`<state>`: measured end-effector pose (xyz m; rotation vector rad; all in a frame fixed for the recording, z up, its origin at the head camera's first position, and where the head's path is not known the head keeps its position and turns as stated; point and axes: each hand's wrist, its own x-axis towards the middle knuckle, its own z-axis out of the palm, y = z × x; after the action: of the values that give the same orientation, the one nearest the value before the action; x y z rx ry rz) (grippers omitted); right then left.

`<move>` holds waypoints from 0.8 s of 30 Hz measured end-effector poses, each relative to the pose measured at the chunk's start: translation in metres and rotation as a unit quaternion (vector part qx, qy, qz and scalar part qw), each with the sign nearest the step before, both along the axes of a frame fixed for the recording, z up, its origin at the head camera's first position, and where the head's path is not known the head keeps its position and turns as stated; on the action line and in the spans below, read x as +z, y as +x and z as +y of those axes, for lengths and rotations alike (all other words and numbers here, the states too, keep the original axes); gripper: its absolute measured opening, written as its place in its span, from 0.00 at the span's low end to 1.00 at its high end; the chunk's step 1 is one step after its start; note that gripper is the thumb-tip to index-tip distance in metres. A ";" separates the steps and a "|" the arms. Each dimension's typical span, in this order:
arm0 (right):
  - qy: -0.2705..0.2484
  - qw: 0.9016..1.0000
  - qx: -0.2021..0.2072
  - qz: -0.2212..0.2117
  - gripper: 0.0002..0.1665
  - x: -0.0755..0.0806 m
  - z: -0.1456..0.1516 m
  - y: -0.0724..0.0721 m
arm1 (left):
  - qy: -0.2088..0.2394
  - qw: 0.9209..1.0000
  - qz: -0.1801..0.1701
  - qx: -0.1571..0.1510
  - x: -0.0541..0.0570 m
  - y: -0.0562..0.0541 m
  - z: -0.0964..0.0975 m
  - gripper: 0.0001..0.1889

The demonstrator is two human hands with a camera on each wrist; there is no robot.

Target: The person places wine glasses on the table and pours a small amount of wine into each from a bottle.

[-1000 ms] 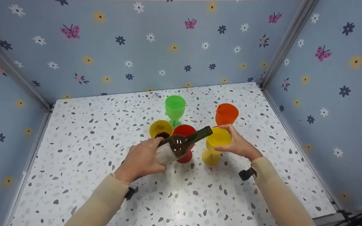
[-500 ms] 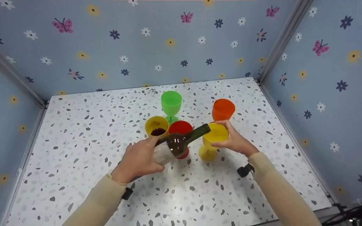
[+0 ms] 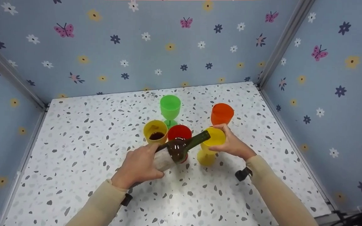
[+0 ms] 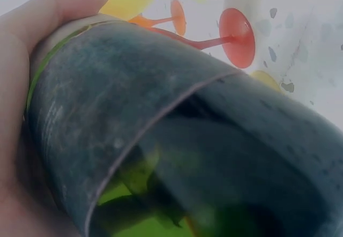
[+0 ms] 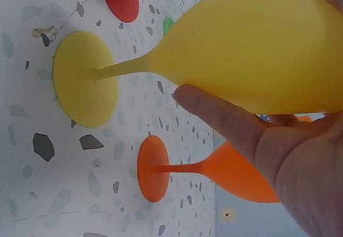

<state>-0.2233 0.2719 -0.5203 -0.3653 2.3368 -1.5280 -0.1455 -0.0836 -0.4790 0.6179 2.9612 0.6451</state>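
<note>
My left hand [image 3: 140, 164] grips a dark green wine bottle [image 3: 176, 149] by its labelled body. The bottle is tilted to the right, its neck slanting up and its mouth at the rim of a yellow goblet [image 3: 206, 157]. That goblet's bowl is held between the fingers and thumb of my right hand [image 3: 234, 144]; its foot appears to rest on the table in the right wrist view. Under the bottle, a red goblet [image 3: 179, 131] is partly covered. A second yellow goblet [image 3: 149, 128], with dark liquid inside, stands to the left. The left wrist view is mostly filled by the bottle's label [image 4: 107, 92].
Behind the others stands a green goblet [image 3: 170, 108]. An orange goblet [image 3: 222, 114] is just beyond my right hand. All stand on a white speckled table [image 3: 90, 131], enclosed by blue flowered panels [image 3: 156, 53] at the back and sides.
The bottle and both hands keep nearly the same pose, with the bottle's mouth staying at the yellow goblet's rim. The head view has shifted slightly.
</note>
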 end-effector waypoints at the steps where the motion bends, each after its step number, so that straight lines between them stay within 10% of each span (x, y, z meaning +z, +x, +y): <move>1: -0.001 1.000 -0.001 0.001 0.50 -0.002 0.000 0.000 | -0.002 1.000 -0.004 0.001 0.001 0.001 0.001 0.41; 24: -0.022 0.999 -0.010 0.026 0.51 -0.005 -0.005 0.008 | -0.050 0.998 0.018 0.032 0.024 0.005 0.005 0.45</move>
<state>-0.2149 0.2674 -0.5255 -0.3986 2.3559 -1.5992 -0.1403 -0.0785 -0.4551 0.5354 3.0360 0.4902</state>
